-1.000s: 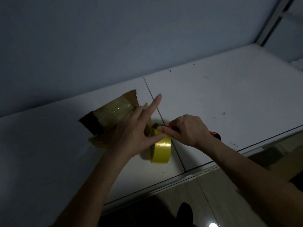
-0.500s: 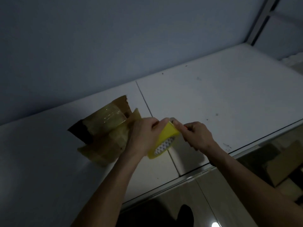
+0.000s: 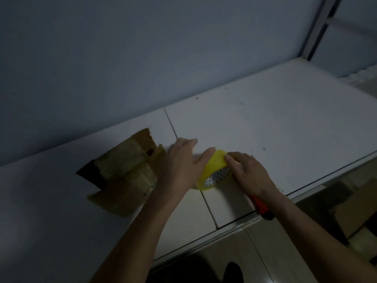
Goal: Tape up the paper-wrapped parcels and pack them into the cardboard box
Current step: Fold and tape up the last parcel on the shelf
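- Hands met over a yellow tape roll, held tilted just above the white tabletop near its front edge.
- Left hand reached in from the lower left with the forearm running diagonally up; its thumb lay against the roll's upper left rim and the fingers stretched away behind it, blurred, so how far they wrapped the roll could not be told.
- Right hand came in from the lower right, knuckles up, fingertips curled onto the roll's top right edge and pinching it.
- An orange-handled tool stuck out from under the right wrist toward the table's front edge; whether the hand also gripped it was hidden.
- Brown paper-wrapped parcel lay on the tabletop just left of the left hand, glossy with clear tape across its top, with a torn flap standing up at its far corner and a dark open end facing left.
- Tabletop was made of two white panels joined by a thin seam that ran under the hands, and it bore a few dark specks.
- Plain bluish wall rose behind the table, with a metal frame post at the upper right.
- Tiled floor showed below the table's front edge, and brown cardboard sat in the dim lower right.
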